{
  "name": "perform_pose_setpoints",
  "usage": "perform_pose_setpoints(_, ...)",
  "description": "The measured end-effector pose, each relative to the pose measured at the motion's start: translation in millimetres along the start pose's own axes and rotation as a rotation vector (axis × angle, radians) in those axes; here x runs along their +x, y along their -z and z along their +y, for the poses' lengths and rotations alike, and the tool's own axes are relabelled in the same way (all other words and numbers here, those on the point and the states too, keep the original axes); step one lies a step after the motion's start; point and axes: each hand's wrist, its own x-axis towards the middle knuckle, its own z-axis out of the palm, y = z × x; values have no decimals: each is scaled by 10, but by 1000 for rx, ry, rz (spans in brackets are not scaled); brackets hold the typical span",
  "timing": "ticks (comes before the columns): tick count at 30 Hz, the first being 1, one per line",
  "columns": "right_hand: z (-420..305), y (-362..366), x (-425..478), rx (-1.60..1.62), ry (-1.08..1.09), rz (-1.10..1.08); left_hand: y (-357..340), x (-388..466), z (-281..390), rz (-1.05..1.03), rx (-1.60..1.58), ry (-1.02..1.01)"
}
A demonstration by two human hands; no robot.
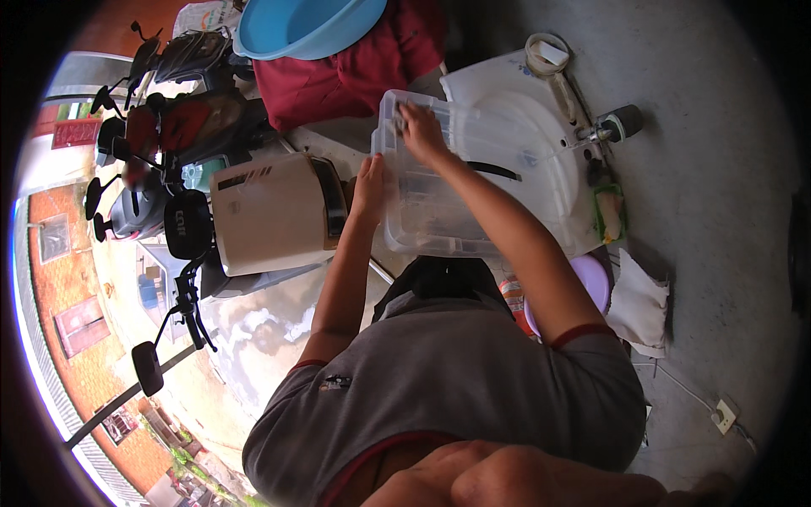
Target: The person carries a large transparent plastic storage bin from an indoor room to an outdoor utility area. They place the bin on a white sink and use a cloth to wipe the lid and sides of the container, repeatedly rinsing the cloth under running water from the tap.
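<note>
A clear plastic storage box rests over a white washbasin, below the tap. My left hand grips the box's near-left wall, thumb and fingers at its rim. Inside the box, at its upper left corner, my right hand presses a greyish cloth or scouring pad against the plastic; the fingers hide most of the pad. A black curved strip, perhaps a handle, shows by my right forearm.
A blue basin sits on dark red cloth beyond the box. Parked scooters stand at the left. Right of the washbasin are a round container, a green soap basket and a hanging cloth. A purple basin is below.
</note>
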Motion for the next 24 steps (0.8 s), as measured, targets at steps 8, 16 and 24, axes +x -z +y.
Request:
perform_pose_setpoints(8,-240,267,-185,280,-141,-134,-86,39,149,64,-68,132)
perform_pose_setpoints(16,-1152,1121,-677,295,-27,-56,-237,59,269,83,-386,21)
perform_pose_setpoints(24,3,-341,768,-26,31,-139,-303,-179,196,12,-337,29)
